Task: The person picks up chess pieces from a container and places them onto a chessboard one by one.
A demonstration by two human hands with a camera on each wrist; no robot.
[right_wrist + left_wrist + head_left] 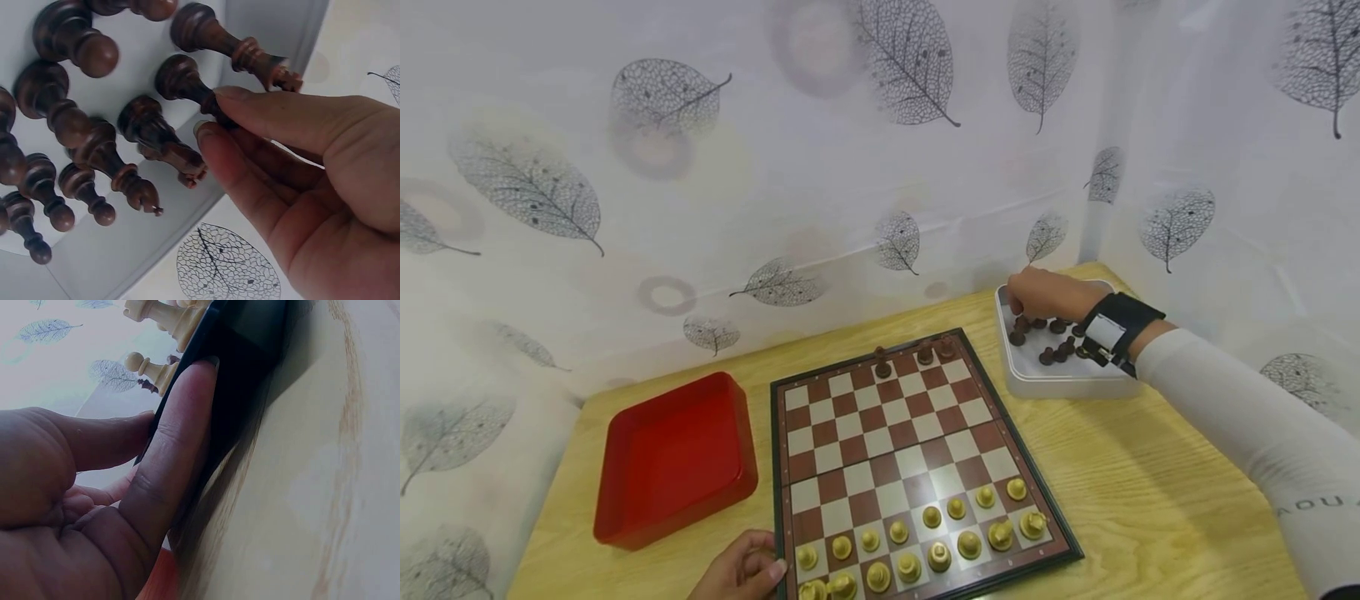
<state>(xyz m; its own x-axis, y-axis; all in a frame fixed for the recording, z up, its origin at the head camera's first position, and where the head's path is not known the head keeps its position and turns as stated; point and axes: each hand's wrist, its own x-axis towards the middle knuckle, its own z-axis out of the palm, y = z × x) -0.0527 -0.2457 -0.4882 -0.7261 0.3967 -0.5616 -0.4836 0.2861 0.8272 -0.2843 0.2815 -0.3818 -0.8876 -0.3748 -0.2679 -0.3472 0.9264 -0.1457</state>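
- The right hand (1047, 293) reaches into the far corner of the white tray (1060, 385); in the right wrist view its thumb and forefinger (250, 109) pinch the end of one dark chess piece (184, 80), which lies on the tray floor
- The pinched end of that piece is hidden behind the fingertips, so its shape there cannot be told; in the head view the hand covers the piece altogether
- The right arm stretches forward from the right edge in a white sleeve (1247, 417), with a black wrist strap (1118, 327) above the tray; the sleeve is cut off at the edge
- The left hand (741, 571) sits at the near left corner of the chessboard (910, 450), mostly cut off by the lower edge of the head view
- In the left wrist view its straight fingers (172, 444) press flat against the board's dark rim; nothing is curled round it, and the thumb is out of view
- Other dark pieces (94, 144) lie loose on their sides in the tray, some cut off at the left in the right wrist view
- Three dark pieces (917, 357) stand on the board's far row; light pieces (925, 542) fill the two near rows, the nearest partly cropped
- A red tray (673, 458) lies on the wooden surface (1150, 492) just left of the board
- Leaf-print cloth (775, 167) hangs behind
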